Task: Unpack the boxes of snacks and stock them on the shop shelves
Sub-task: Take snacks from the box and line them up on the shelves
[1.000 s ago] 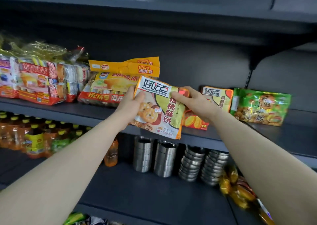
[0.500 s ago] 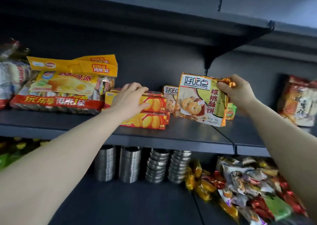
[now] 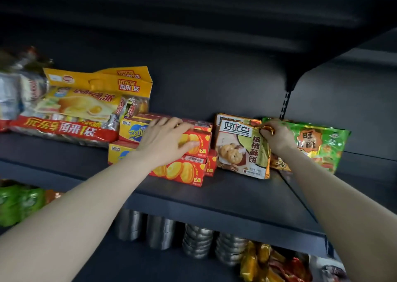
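The left hand [image 3: 163,142] lies flat on the stacked red biscuit boxes [image 3: 187,170], its fingers [image 3: 171,121] straight and a little apart, gripping nothing. The right hand [image 3: 278,139] has its fingers curled together, pinching the upper right corner of the walnut cookie bag [image 3: 240,152]. That bag stands upright on the dark shelf [image 3: 214,198], just right of the boxes. Behind it a second bag [image 3: 227,117] shows only its top strip. Just right of the right fingers lies a green snack bag [image 3: 320,144], its left end hidden by the wrist. Left of the left fingers sits a large yellow and red cake bag [image 3: 75,110]; the packs beyond it are blurred and cut off by the frame. Above the right fingers a black bracket [image 3: 291,79] carries the upper shelf. Well below both hands, stacked steel cups [image 3: 163,232] are soft and shadowed, and wrapped sweets [image 3: 268,264] run off the bottom edge.
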Available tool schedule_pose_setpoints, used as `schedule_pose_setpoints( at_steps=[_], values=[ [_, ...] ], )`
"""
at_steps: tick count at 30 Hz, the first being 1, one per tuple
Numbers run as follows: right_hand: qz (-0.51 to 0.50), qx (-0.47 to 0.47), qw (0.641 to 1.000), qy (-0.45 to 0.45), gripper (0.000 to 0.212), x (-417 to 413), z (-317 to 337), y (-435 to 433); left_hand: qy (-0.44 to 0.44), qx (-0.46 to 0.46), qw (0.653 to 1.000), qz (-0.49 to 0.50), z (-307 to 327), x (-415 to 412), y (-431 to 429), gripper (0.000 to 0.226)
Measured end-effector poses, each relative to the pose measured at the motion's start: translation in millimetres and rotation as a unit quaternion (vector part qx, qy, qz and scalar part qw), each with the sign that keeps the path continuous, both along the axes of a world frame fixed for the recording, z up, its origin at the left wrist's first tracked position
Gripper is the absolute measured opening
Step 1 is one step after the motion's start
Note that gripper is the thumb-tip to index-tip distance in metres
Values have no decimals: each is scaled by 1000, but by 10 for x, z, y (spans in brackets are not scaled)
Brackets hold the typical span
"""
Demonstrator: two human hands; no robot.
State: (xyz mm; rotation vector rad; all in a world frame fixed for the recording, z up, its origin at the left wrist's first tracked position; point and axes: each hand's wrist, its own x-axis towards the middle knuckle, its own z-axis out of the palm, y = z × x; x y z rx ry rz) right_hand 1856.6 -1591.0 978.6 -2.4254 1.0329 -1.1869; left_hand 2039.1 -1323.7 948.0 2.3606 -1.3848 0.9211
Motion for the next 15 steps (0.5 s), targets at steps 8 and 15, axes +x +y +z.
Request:
schedule_pose_setpoints(
  at_steps=[8,15],
  values=[
    [-25,-138,990,8,28,506,-133,-254,-6,-29,999,15,-62,13,-86,71],
    [-116,-222,960,124,43,520,-173,-149,-9,-23,1000,13,-54,-1,-86,63]
  ],
)
